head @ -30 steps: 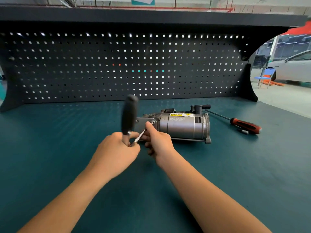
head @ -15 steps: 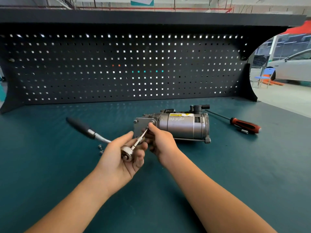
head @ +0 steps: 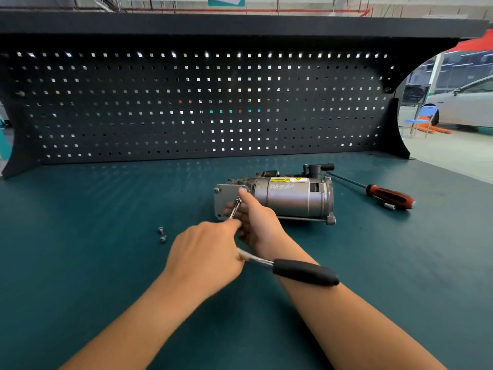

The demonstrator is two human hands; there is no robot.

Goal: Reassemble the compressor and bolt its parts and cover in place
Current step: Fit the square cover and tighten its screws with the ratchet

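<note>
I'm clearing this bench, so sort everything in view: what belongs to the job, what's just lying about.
In the job: compressor, its end cover, ratchet gripped by the left hand, extension bar held by the right hand, two loose bolts.
Lying about: red-handled screwdriver, small metal piece beside it, both untouched.

We see the grey metal compressor (head: 290,198) lying on its side on the bench (head: 80,236), nearer the back edge and right of centre, its flat cover plate (head: 222,194) facing left. A ratchet wrench (head: 304,272) with a black handle points right, its head gripped in the left hand (head: 205,255); the right hand (head: 256,220) pinches its thin extension bar (head: 235,208) against the plate. Two loose bolts (head: 161,234) lie left of the compressor.
</note>
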